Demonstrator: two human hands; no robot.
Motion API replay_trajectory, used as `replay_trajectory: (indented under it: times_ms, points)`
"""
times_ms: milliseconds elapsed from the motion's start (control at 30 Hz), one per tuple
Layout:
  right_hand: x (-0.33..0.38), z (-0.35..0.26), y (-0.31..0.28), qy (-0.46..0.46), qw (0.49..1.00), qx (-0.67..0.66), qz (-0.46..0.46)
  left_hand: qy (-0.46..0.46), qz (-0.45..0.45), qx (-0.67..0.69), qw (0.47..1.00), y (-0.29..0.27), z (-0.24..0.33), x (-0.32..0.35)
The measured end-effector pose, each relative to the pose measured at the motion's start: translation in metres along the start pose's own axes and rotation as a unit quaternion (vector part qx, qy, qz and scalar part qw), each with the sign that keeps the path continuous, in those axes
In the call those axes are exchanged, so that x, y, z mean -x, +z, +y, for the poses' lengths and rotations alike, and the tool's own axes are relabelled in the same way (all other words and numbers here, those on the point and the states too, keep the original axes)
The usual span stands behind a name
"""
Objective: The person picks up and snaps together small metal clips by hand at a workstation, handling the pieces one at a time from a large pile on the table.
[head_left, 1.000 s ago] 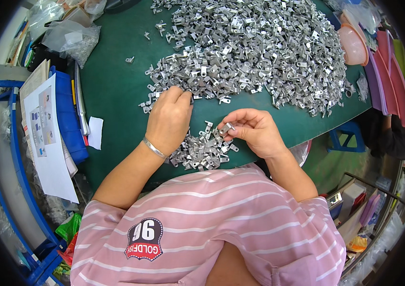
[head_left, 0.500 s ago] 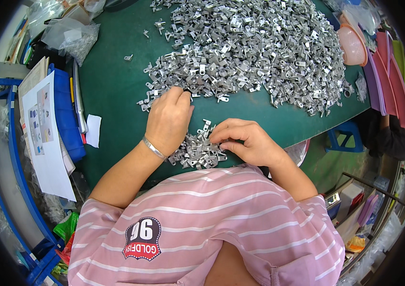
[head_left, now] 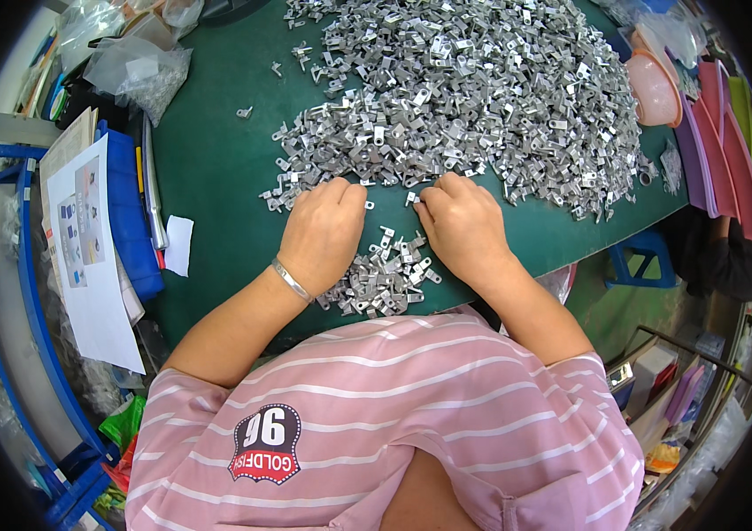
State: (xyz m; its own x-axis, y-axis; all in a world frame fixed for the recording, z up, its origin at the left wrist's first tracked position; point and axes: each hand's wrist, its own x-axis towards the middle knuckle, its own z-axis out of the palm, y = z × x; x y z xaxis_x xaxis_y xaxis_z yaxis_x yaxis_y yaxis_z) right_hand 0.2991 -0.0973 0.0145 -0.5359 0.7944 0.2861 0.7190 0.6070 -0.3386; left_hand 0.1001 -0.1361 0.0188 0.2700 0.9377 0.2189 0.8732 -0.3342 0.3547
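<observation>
A large heap of small silvery metal brackets [head_left: 473,97], bent and with holes, covers the far side of the green table [head_left: 225,177]. My left hand [head_left: 324,232], with a bracelet on its wrist, is closed at the heap's near edge; a small bracket [head_left: 369,204] pokes out at its fingertips. Facing it, my right hand [head_left: 466,228] is closed, with another bracket [head_left: 411,199] at its fingertips. Between my wrists and close to my body lies a smaller pile of the same brackets [head_left: 380,279]. The curled fingers partly hide their grip.
On the left are a blue bin [head_left: 132,221], a printed sheet [head_left: 84,257], a white paper scrap [head_left: 178,246] and a clear bag of small parts [head_left: 154,80]. A pink basket [head_left: 656,88] and coloured trays [head_left: 721,133] stand right. A blue stool [head_left: 643,257] is below the table.
My right hand has moved from the small pile up to the heap's near edge. My left hand has drawn slightly back from the heap. The small pile is more exposed.
</observation>
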Motion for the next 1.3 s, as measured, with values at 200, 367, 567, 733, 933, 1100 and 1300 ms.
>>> replay_trajectory:
  times_ms: [200,367,567,733,933,1100,1300]
  points:
    - [-0.003,0.014,-0.006,0.024,0.984,-0.170,-0.047,0.005,0.012,0.034,0.999,0.000,-0.004,0.000]
    - [0.003,0.018,-0.020,0.222,0.808,-0.508,-0.200,-0.144,0.000,0.438,0.888,-0.011,0.008,0.002]
    - [0.008,0.017,-0.024,0.212,0.744,-0.598,-0.207,-0.268,-0.043,0.740,0.616,-0.011,0.010,0.013]
    - [0.010,0.013,-0.024,0.184,0.744,-0.617,-0.179,-0.303,-0.035,0.768,0.564,-0.015,0.015,0.015]
    - [0.011,0.007,-0.024,0.117,0.803,-0.569,-0.135,-0.296,-0.043,0.785,0.543,-0.018,0.013,0.014]
    - [0.008,0.003,-0.030,0.040,0.867,-0.484,-0.109,-0.277,-0.032,0.779,0.561,-0.015,0.013,0.017]
    - [0.016,0.003,-0.026,-0.104,0.924,-0.315,-0.192,-0.045,-0.049,0.399,0.914,-0.026,0.021,0.021]
